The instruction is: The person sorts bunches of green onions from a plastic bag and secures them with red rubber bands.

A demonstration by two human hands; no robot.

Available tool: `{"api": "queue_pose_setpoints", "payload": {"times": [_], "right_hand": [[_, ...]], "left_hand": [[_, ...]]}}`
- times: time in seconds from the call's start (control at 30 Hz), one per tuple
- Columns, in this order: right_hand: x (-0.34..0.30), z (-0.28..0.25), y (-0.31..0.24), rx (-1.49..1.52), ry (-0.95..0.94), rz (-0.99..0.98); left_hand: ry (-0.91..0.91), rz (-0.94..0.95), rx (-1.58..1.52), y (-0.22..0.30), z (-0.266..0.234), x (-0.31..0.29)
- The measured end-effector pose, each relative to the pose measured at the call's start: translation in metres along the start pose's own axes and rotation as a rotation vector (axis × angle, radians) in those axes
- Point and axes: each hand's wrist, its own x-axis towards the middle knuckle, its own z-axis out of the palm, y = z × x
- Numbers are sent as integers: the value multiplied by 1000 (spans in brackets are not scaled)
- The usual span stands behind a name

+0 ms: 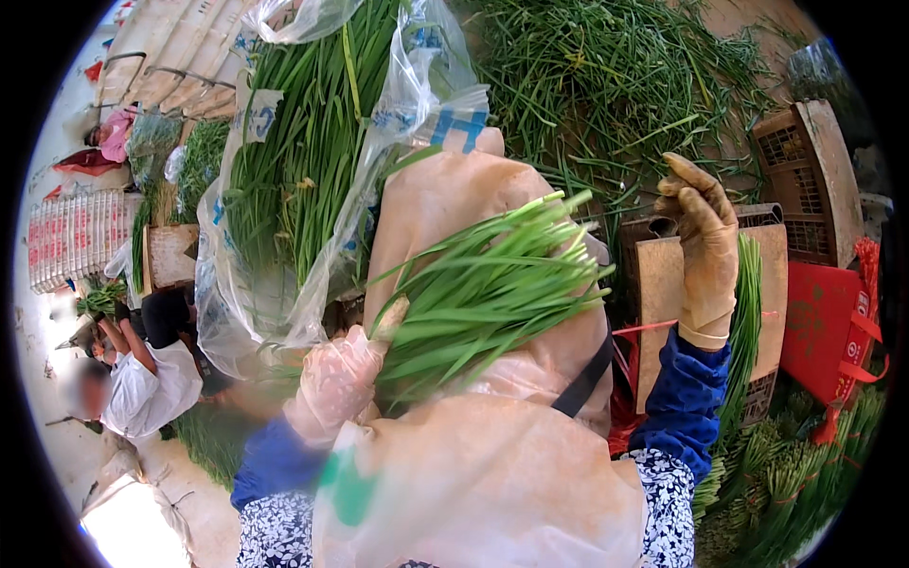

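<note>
A loose bunch of green chives [492, 284] lies across the tan apron over my lap, its pale cut ends pointing up and to the right. My left hand [343, 374], in a pinkish plastic glove, grips the bunch near its leafy lower left part, thumb on top. My right hand [703, 246], in a stained yellowish glove, is raised to the right of the bunch, its fingers loosely bent and apart with nothing in them. Beneath that hand stands a tan board box [660, 312], with another bundle of chives [747, 331] lying over it.
At upper left a clear plastic bag [220, 246] holds long chives. Loose green trimmings [606, 76] cover the floor ahead. A crate [810, 180] and a red box [822, 327] stand at right, above tied bundles [795, 483]. Another person [156, 388] works at far left.
</note>
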Motion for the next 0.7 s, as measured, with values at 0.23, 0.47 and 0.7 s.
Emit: {"api": "queue_pose_setpoints", "payload": {"times": [0.23,0.47,0.7], "right_hand": [[-7,10,3,-196,-4,-61],[-17,34,16,-293,-120,-104],[-17,53,39,-915,-394,-443]], "left_hand": [[23,-2,-15,0,20,2],[64,-24,-160,-3,32,-2],[66,-37,-249,-4,41,2]]}}
